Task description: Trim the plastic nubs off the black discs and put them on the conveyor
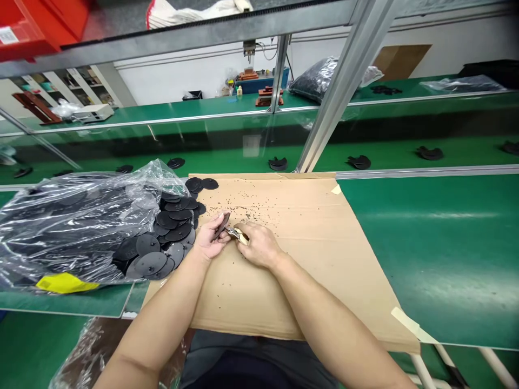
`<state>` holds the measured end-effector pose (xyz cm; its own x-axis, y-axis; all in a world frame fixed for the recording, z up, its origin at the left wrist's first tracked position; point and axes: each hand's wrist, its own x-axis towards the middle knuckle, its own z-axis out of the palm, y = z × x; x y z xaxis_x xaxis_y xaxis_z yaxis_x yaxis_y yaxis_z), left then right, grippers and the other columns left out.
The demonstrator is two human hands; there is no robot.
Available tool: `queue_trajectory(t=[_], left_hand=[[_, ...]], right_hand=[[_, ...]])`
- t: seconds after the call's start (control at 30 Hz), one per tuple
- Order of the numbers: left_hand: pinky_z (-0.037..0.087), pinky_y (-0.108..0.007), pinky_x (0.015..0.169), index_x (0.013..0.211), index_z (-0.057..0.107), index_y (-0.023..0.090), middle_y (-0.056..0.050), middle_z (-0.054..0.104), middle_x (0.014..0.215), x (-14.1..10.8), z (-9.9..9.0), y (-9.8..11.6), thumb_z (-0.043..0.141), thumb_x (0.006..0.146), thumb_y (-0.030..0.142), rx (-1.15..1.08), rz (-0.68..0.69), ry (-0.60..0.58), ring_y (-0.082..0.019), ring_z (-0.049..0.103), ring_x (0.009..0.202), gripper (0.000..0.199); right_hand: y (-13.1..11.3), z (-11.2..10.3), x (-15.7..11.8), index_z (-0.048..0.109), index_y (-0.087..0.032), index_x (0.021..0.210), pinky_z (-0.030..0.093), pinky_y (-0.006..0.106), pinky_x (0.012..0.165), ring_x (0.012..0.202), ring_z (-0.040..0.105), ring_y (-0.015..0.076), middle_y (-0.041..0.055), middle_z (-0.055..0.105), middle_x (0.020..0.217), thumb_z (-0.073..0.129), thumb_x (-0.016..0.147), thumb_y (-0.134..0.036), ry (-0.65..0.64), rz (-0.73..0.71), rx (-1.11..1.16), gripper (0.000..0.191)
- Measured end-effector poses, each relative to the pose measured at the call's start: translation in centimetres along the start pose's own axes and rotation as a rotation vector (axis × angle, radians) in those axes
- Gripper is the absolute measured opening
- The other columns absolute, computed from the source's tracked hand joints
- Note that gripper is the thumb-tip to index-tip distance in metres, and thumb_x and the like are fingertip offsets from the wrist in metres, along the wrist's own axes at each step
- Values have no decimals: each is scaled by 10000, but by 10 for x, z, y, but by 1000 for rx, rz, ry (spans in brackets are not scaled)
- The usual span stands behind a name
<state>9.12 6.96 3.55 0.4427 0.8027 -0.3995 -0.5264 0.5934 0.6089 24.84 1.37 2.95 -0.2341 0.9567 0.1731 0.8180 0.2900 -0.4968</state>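
My left hand [210, 237] is closed on a flat black disc [221, 227], which it holds tilted on edge over the cardboard sheet [316, 243]. My right hand [258, 244] grips a pair of cutting pliers [239, 234] with pale yellow handles. The metal jaws of the pliers meet the edge of the disc; whether they are closed there is too small to tell. Tiny black scraps [247, 212] lie scattered on the cardboard just beyond both hands. To the left, a heap of black discs [166, 232] spills from a clear plastic bag [77, 216].
Behind the cardboard runs a green conveyor belt [227, 151] carrying black curved pieces [278, 163] at intervals. A slanted metal post [344, 92] rises at its near edge. Overhead, a shelf holds a red bin [40, 27] and white gloves [190, 13]. Yellow paper [67, 282] lies by the bag.
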Motion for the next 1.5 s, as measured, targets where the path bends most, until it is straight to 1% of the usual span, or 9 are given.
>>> queue_trajectory(t=[0.37, 0.57, 0.87, 1.03, 1.2, 1.33, 1.4, 1.43, 1.5], left_hand=[[217, -158, 338, 932, 579, 140, 30, 491, 585, 5, -6, -4, 607, 785, 169, 49, 46, 17, -45, 353, 359, 153], [248, -160, 333, 872, 591, 124, 32, 492, 560, 6, -5, -6, 644, 740, 159, 71, 82, 58, -45, 360, 351, 146], [265, -157, 331, 867, 598, 115, 25, 517, 593, 7, -6, -8, 658, 734, 148, 89, 105, 105, -44, 390, 378, 149], [257, -161, 336, 910, 587, 138, 37, 506, 572, 10, -3, -10, 640, 765, 165, 17, 115, 99, -46, 372, 369, 156], [413, -188, 449, 935, 567, 152, -15, 620, 738, 19, -2, -12, 702, 725, 159, -61, 257, 143, -96, 567, 550, 249], [477, -239, 581, 970, 597, 129, -63, 658, 829, 22, -4, -11, 752, 678, 184, -66, 264, 23, -123, 609, 645, 335], [440, -221, 556, 954, 623, 129, -45, 649, 787, 22, -6, -13, 773, 655, 214, -32, 251, 2, -93, 570, 589, 345], [421, -216, 547, 940, 635, 131, -35, 643, 764, 24, -6, -16, 784, 640, 224, -17, 253, -6, -82, 550, 568, 347], [418, -225, 571, 913, 650, 136, -26, 637, 740, 29, -5, -23, 800, 614, 238, -11, 263, -42, -83, 544, 576, 350]], right_hand=[[-9, -8, 0, 606, -237, 983, 412, 275, 707, 845, 604, 197, 44, 653, 917, 473, 813, -226, -79, 58, -147, 216], [-13, -11, 2, 604, -238, 959, 400, 285, 699, 833, 607, 197, 47, 656, 948, 460, 812, -207, -177, 86, -190, 208], [-12, -7, 1, 619, -242, 962, 396, 288, 668, 799, 611, 202, 52, 674, 943, 456, 805, -192, -194, 111, -209, 232], [-4, 0, 0, 638, -257, 971, 442, 287, 717, 846, 622, 201, 25, 691, 938, 501, 769, -203, -27, 100, -58, 250], [24, 9, 3, 632, -189, 1018, 481, 348, 841, 917, 608, 224, 76, 674, 979, 538, 777, -262, 435, 89, 109, 270], [28, 5, 9, 597, -168, 1047, 499, 363, 768, 775, 586, 203, 59, 614, 855, 571, 799, -286, 729, -5, 159, 275], [14, -1, 14, 582, -177, 1062, 492, 356, 755, 765, 577, 197, 56, 602, 854, 578, 799, -261, 762, -84, 136, 276], [2, -5, 18, 581, -186, 1059, 485, 358, 769, 784, 579, 202, 60, 609, 869, 578, 797, -251, 725, -138, 110, 270], [-25, -10, 27, 591, -197, 1034, 461, 365, 820, 845, 580, 217, 71, 627, 911, 562, 800, -233, 546, -250, 63, 238]])
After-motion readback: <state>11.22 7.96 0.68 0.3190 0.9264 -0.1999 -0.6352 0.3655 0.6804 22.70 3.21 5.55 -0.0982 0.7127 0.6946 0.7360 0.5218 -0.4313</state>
